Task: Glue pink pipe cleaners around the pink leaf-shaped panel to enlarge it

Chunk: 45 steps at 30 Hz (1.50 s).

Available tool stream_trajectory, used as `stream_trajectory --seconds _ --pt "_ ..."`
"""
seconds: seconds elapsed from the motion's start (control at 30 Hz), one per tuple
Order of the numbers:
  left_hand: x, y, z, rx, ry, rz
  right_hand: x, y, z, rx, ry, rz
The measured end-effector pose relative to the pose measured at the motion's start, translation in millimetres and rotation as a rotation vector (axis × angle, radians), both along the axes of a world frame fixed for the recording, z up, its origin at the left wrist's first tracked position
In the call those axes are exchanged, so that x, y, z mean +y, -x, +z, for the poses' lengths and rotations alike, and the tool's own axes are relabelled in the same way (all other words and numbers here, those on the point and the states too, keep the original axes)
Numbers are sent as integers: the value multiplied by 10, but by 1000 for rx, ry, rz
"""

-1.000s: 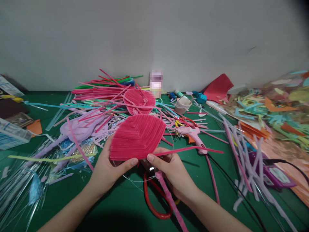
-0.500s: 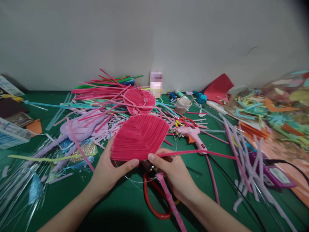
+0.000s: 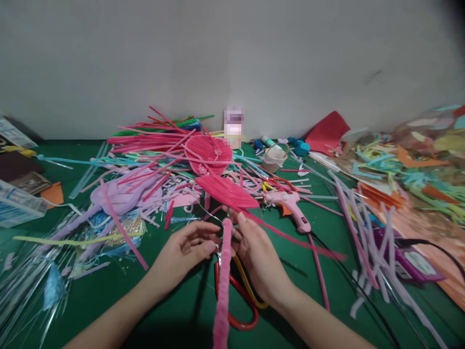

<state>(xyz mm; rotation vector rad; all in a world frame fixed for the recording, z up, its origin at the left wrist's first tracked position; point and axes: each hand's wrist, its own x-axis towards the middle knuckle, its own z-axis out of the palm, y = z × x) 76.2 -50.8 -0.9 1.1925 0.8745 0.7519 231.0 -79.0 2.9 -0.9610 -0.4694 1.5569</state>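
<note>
A pink hand fan [image 3: 232, 191] made of fuzzy pipe-cleaner stems is tilted nearly edge-on, its pink wrapped handle [image 3: 223, 281] pointing toward me. My right hand [image 3: 259, 261] grips it near the top of the handle, thumb uppermost. Left of the handle is my left hand [image 3: 191, 249], its fingers loosely curled and the thumb apart from them; the fingertips are close to a thin wire that curves from the fan. A loose pink stem [image 3: 290, 233] trails right from the fan. Below the hands lie scissors with red handles [image 3: 247, 325] and a yellow-handled tool [image 3: 250, 288].
A pink glue gun [image 3: 286, 198] lies to the right, its black cord running forward. Behind are a round pink piece [image 3: 207, 155], pink stems [image 3: 145, 138] and a small bucket [image 3: 274, 157]. Lilac pieces [image 3: 123, 191] lie left; lilac strips [image 3: 379, 247] and a purple device [image 3: 417, 264] lie right.
The fan has tipped from facing me to nearly edge-on, and its handle has swung toward the middle. My left hand has let go of the fan's edge and moved right, beside the handle.
</note>
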Motion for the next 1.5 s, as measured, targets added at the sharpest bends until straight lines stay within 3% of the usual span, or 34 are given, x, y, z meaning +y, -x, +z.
stream_trajectory --seconds 0.27,0.53,0.7,0.87,1.0,1.27,1.5 --pt "-11 18 89 -149 171 166 -51 51 -105 -299 -71 145" --pt "-58 -66 74 -337 329 266 -157 123 -185 -723 -433 159" --pt "-82 -91 87 -396 416 316 -181 150 -192 -744 -424 172" --pt "-83 -79 87 -371 403 322 -173 136 -186 -801 -457 186" --pt "-46 -41 82 -296 364 378 -155 91 -181 -762 -323 193" --pt "10 27 89 -274 326 465 -116 -64 -106 -721 -178 66" --pt "30 62 37 -150 283 443 -102 -164 20 -895 -247 -19"
